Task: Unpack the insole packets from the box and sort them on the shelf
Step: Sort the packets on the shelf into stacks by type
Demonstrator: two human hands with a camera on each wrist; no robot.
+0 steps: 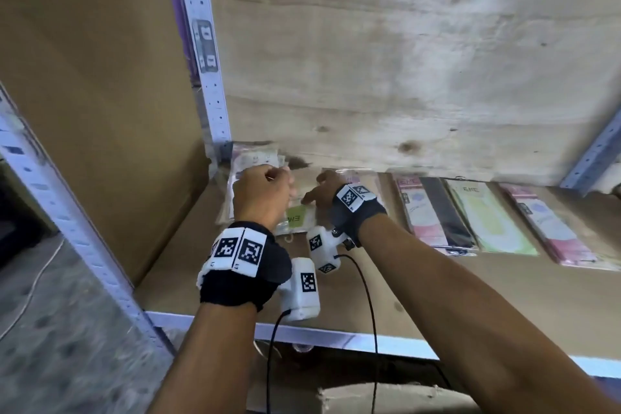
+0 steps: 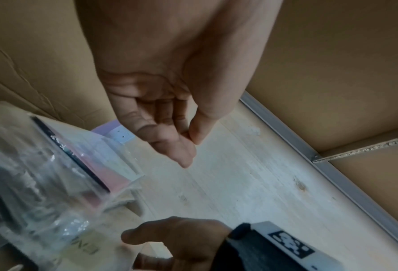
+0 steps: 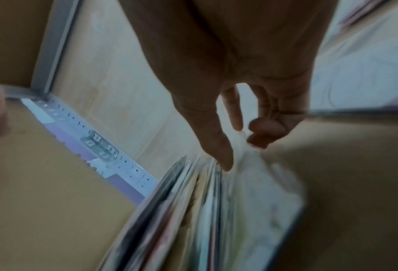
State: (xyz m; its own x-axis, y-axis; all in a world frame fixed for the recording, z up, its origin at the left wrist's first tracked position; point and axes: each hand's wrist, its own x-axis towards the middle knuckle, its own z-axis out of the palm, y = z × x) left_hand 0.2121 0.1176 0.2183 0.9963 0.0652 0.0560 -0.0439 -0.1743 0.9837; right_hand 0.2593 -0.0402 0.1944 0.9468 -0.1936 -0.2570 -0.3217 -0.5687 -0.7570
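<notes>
Far left, a perforated metal upright (image 1: 209, 54) of the shelf (image 1: 235, 286) runs down to the back corner, cardboard lining the side wall. Right at that corner, a stack of insole packets (image 1: 250, 161) in clear plastic, leaning up on edge. The left hand (image 1: 263, 193) is up against the stack, and the left wrist view shows its fingers loosely curled, thumb tip meeting the fingertips, with nothing pinched between them. Just beside it, the right hand (image 1: 324, 190) is down on the packets, and a green-labelled packet (image 1: 297, 217) shows between the two wrists. The right wrist view has its thumb (image 3: 223, 157) pressed into the fanned edges of the stack and the fingers curled on the other side of the crinkled plastic, so that hand is gripping a packet from the bundle. Moving right along the shelf board, lying flat and side by side: a pink-and-black packet (image 1: 433, 212), then a pale green packet (image 1: 490, 215), then a pink packet (image 1: 554, 228) nearest the right upright.
</notes>
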